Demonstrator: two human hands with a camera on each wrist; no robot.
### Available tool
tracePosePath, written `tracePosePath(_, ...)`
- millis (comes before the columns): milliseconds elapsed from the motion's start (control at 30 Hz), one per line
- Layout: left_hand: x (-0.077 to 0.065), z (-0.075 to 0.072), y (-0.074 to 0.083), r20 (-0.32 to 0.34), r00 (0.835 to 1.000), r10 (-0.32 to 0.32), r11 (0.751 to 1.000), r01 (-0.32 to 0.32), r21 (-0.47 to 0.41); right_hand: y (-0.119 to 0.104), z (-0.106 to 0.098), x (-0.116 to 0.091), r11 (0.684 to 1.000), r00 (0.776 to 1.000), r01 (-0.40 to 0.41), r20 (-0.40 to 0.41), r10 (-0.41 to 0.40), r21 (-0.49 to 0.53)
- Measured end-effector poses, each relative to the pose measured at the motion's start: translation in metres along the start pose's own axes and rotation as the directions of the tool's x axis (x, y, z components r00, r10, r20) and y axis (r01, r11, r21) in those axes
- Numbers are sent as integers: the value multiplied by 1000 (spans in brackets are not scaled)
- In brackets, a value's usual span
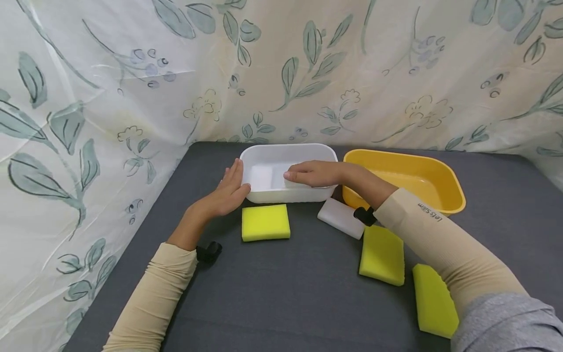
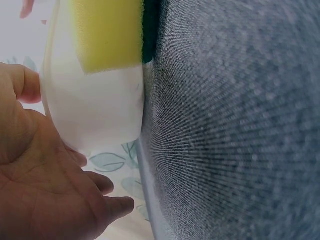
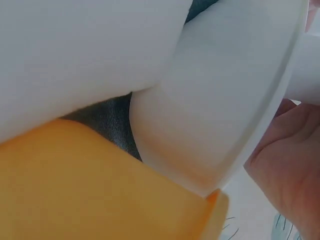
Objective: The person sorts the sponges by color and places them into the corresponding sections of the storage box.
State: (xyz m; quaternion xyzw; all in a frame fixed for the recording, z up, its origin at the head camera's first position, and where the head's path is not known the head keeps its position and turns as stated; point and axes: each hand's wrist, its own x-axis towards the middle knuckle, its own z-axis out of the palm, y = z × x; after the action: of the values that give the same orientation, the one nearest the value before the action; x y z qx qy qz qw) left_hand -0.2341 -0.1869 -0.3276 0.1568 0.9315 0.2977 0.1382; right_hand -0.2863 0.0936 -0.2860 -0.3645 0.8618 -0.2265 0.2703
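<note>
1. Head view: a white tub (image 1: 264, 161) stands on the grey cloth table (image 1: 281, 303), at the far edge near the flowered curtain (image 1: 88, 122).
2. The left hand (image 1: 226, 193) lies flat against the tub's left front corner, fingers straight and together, thumb at the front wall; it grips nothing.
3. The right hand (image 1: 310, 173) reaches over the tub's front rim from the right, its fingers stretched out over a white block (image 1: 303, 185) inside the tub. Whether the fingers pinch the block or only rest on it cannot be told.
4. A yellow tub (image 1: 440, 171) stands just right of the white one, their walls touching or nearly so; the right wrist view shows the two walls close together.
5. A yellow sponge (image 1: 266, 222) lies just in front of the white tub, near the left hand; the left wrist view shows it against the tub's wall.
6. A second white block (image 1: 340, 217) lies in front of the gap between the tubs, partly under the right forearm.
7. Two more yellow sponges, one (image 1: 382, 254) beside that block and one (image 1: 434, 300) nearer the person, lie to the right, close to the right sleeve (image 1: 444, 244).
</note>
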Motion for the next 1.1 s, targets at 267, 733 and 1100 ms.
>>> tracePosePath(267,-1,3,-1,-18,1000,6,1000,-6,-7,2,9,5,993,994,104,-28,-106,-62)
tracePosePath(733,-3,9,-3,-44,999,17,1000,-16,26,-1,6,18,994,993,76,-82,-83,-79)
tracePosePath(1100,-3,8,-3,-29,999,15,1000,-14,17,5,5,27,991,995,29,-92,-42,-133)
